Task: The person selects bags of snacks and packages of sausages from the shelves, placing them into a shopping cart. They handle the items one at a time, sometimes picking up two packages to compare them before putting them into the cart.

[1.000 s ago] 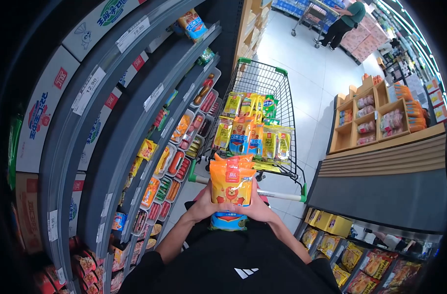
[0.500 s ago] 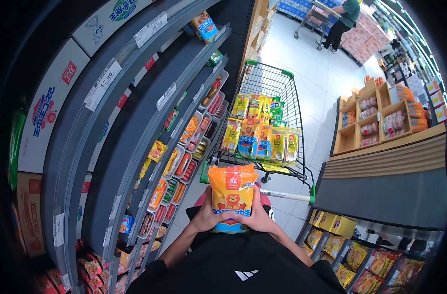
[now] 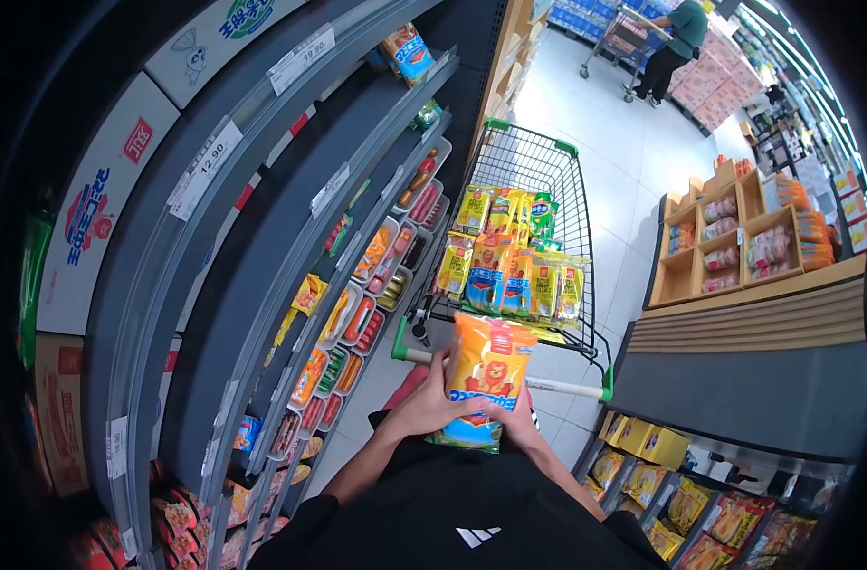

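Note:
An orange, yellow and blue bag with a lion print (image 3: 491,372) is held upright between both hands, close to the chest. My left hand (image 3: 428,403) grips its left side, with the thumb across the front. On the right edge, lower down, my right hand (image 3: 518,418) presses, its fingers partly hidden behind the bag. Just beyond the bag stands a wire shopping cart (image 3: 581,214) with a green and white handle. Several yellow, green and orange packets (image 3: 486,271) fill the near part of the cart, two of them with the same lion print.
Curved dark shelves (image 3: 262,237) with price tags and packaged sausages run along the left. On the right are a wooden display (image 3: 676,261) and a case of yellow bags (image 3: 688,502). A person in a green top (image 3: 685,33) is beside another cart (image 3: 633,33) far off.
Both hands have shifted the bag to the right and turned it slightly. It now leans over the cart handle. Shelves and cart appear slightly shifted in the view.

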Demonstrator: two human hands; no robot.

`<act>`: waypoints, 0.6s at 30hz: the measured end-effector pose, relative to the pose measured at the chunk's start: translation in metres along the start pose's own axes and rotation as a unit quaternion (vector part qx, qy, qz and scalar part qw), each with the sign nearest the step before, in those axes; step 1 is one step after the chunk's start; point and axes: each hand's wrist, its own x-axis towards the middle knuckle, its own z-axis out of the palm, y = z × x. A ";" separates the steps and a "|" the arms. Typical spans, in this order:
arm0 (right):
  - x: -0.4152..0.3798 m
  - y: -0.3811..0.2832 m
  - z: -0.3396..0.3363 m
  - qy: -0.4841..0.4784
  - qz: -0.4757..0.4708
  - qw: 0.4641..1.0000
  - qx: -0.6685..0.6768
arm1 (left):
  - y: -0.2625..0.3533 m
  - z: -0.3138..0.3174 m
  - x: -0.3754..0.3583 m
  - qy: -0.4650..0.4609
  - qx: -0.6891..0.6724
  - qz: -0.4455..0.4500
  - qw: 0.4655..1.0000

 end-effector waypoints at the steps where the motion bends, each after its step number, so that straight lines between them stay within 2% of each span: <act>1: 0.001 0.006 -0.007 0.013 -0.021 0.999 0.020 | 0.001 -0.001 0.007 -0.019 0.007 -0.006 1.000; 4: 0.003 0.001 -0.019 0.026 -0.017 0.997 0.074 | 0.007 -0.005 0.027 -0.031 0.063 -0.021 0.997; 5: 0.002 -0.004 -0.018 0.038 -0.013 0.994 0.100 | -0.015 -0.008 0.039 -0.019 0.043 0.000 0.999; 6: 0.003 -0.003 -0.023 0.048 -0.002 0.992 0.115 | 0.010 -0.011 0.045 0.027 0.047 0.057 0.997; 8: 0.005 -0.001 -0.036 0.066 0.020 0.987 0.142 | -0.017 -0.040 0.071 0.146 0.147 0.072 0.975; 10: 0.014 -0.007 -0.044 0.076 0.008 0.988 0.133 | -0.011 -0.062 0.089 0.280 0.212 0.026 0.936; 11: 0.023 -0.010 -0.048 0.081 -0.006 0.990 0.118 | -0.035 -0.077 0.101 0.315 0.284 0.035 0.905; 14: 0.058 -0.033 -0.049 0.110 -0.060 0.989 0.075 | -0.077 -0.086 0.107 0.299 0.419 -0.125 0.848; 15: 0.075 -0.038 -0.055 0.108 -0.068 0.990 0.062 | -0.082 -0.083 0.109 0.253 0.421 -0.198 0.848; 16: 0.094 -0.043 -0.060 0.104 -0.077 0.990 0.050 | -0.080 -0.075 0.103 0.248 0.399 -0.190 0.862; 18: 0.137 -0.049 -0.067 0.120 -0.114 0.986 -0.018 | -0.084 -0.071 0.105 0.265 0.429 -0.192 0.842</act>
